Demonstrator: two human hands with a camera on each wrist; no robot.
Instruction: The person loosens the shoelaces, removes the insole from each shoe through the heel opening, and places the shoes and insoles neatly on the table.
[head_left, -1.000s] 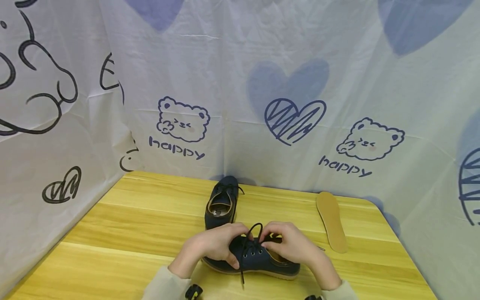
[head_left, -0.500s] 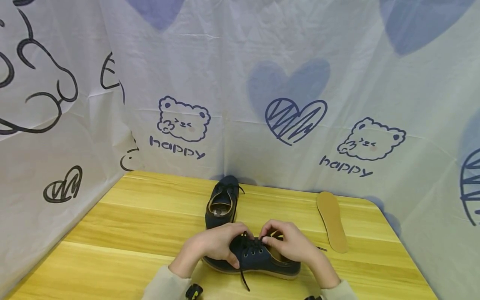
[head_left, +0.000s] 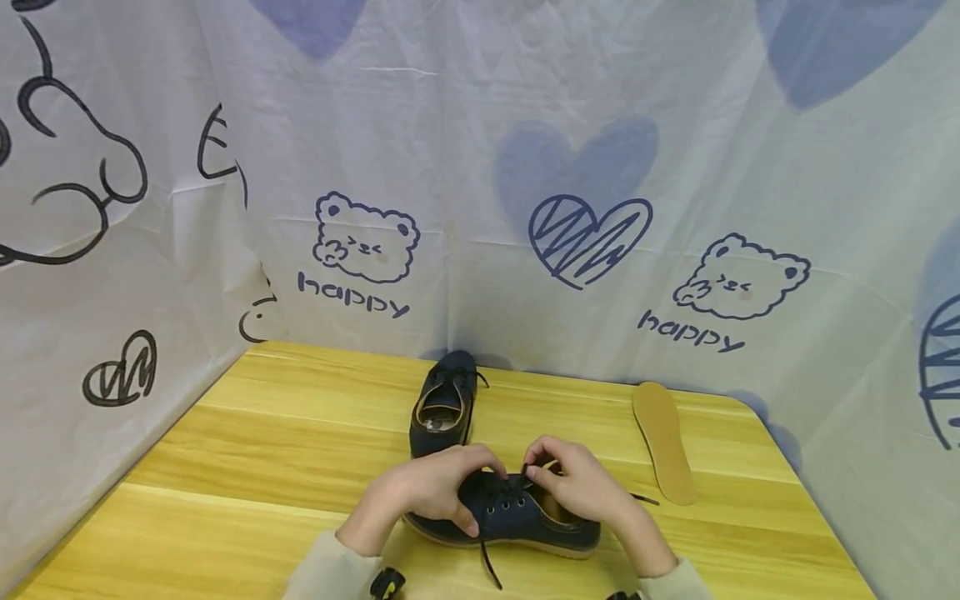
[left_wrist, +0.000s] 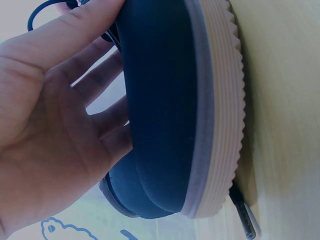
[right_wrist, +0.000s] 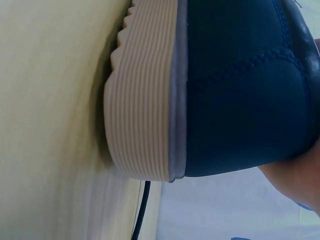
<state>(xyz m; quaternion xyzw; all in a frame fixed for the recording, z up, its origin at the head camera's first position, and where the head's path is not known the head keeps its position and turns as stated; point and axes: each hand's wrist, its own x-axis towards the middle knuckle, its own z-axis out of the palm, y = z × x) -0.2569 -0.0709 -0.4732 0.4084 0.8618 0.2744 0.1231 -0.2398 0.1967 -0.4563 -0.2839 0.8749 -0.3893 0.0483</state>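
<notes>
Gripping the nearer navy shoe [head_left: 543, 532] around its toe, the left hand [head_left: 435, 485] basically has it sitting sideways on the table [head_left: 300, 458]; the right hand [head_left: 576, 485] pinches its black lace [head_left: 487, 560] up top.

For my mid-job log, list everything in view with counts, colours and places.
Near shoe: 1, navy, table front, toe left
Far shoe: 1, navy, behind near shoe
Laces: 2, black, one per shoe
Insole: 1, tan, table's right
Table: 1, yellow, beneath shoes and insole
Backdrop: count unclear, whitish with drawings, behind and left
Wrist devices: 2, mostly black, bottom edge
Sleeves: 2, cream, bottom edge
Left hand: 1, bare, gripping near shoe's front
Right hand: 1, bare, pinching near shoe's lace
</notes>
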